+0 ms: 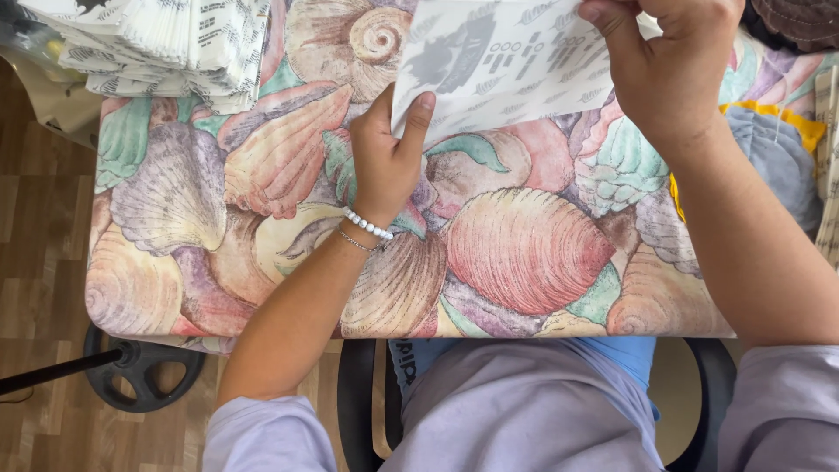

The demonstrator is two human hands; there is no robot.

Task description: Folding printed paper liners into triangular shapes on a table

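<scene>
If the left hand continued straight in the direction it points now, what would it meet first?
The left hand points up-right and already pinches the white printed sheet; that sheet comes first, though depth is unclear.

white printed paper sheet point(502, 65) | held flat, lifted | above shell-patterned cushion

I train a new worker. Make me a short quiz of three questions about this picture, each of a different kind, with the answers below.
1. True or false: both hands grip the printed sheet.
2. Which wrist wears the bracelets? A) left B) right C) neither
3. Fill in: the stack of sheets lies at the far ____ corner of the shell-print cloth.

Key:
1. True. The left hand pinches the lower left corner and the right hand holds the upper right edge.
2. A
3. left
</scene>
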